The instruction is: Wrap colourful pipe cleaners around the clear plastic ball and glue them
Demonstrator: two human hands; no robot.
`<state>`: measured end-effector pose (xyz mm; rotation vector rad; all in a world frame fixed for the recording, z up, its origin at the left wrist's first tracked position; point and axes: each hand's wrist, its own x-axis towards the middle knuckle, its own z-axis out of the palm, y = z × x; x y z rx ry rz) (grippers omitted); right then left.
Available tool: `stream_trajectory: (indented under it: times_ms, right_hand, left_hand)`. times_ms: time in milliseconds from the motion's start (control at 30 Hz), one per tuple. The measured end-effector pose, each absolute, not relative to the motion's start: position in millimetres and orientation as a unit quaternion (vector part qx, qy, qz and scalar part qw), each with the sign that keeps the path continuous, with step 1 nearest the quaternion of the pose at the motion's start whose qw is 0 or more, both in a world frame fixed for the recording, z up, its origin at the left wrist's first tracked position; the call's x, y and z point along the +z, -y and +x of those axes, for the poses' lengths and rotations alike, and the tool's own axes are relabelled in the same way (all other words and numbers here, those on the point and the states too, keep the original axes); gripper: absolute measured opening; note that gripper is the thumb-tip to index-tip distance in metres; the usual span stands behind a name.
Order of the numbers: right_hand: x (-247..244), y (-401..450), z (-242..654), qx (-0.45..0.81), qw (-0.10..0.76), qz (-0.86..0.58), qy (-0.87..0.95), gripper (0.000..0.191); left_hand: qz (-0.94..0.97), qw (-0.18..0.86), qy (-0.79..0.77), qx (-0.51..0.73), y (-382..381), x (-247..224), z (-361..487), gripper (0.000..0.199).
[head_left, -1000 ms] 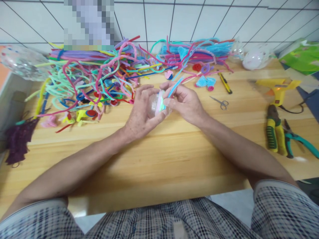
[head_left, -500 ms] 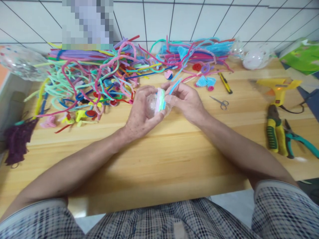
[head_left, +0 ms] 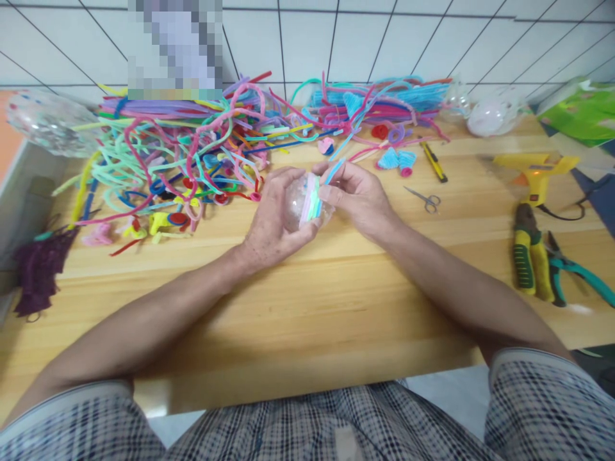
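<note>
My left hand (head_left: 270, 221) is wrapped around a clear plastic ball (head_left: 295, 203), its thumb along the near side. Bands of lilac, green and blue pipe cleaner (head_left: 312, 200) circle the ball's middle. My right hand (head_left: 361, 197) pinches a blue pipe cleaner (head_left: 335, 171) between thumb and fingers at the ball's right side, the free end poking up past the fingertips. The fingers hide where this strand meets the bands. Both hands are held over the wooden table (head_left: 307, 307).
Tangled pipe cleaners (head_left: 158, 153) cover the back left, with blue bundles (head_left: 384, 96) behind. To the right lie small scissors (head_left: 425, 199), a yellow utility knife (head_left: 434, 162), a yellow glue gun (head_left: 535, 169), yellow-green pliers (head_left: 531, 253) and teal-handled pliers (head_left: 576, 269). A purple fringed piece (head_left: 41, 272) lies left.
The ball is turned slightly in my left hand, showing more of its clear left side. My right hand keeps its pinch on the blue pipe cleaner. The view has shifted a little.
</note>
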<state>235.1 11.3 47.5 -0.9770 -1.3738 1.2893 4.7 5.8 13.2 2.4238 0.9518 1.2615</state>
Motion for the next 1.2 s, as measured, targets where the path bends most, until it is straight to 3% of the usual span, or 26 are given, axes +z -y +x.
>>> stream_trajectory:
  times_ms: [267, 467, 667, 1000, 1200]
  right_hand:
    - [46.2, -10.7, 235.8, 0.539, 0.478, -0.391, 0.573, 0.043]
    - [46.2, -11.5, 236.7, 0.549, 0.475, -0.39, 0.566, 0.04]
    - [53.0, -10.3, 235.9, 0.552, 0.476, -0.392, 0.56, 0.043]
    - [49.9, -10.3, 236.7, 0.532, 0.478, -0.382, 0.586, 0.048]
    - [50.3, -10.0, 236.9, 0.53, 0.483, -0.373, 0.589, 0.045]
  left_hand:
    - [0.814, 0.128, -0.319, 0.468, -5.2, 11.1, 10.2, 0.071]
    - [0.805, 0.177, -0.347, 0.447, -4.8, 11.4, 8.1, 0.089]
    - [0.818, 0.196, -0.343, 0.418, -2.2, 26.3, 7.7, 0.073]
    - [0.823, 0.154, -0.327, 0.438, -2.2, 15.7, 10.7, 0.081]
    - [0.798, 0.178, -0.324, 0.476, 1.0, 12.9, 15.6, 0.07]
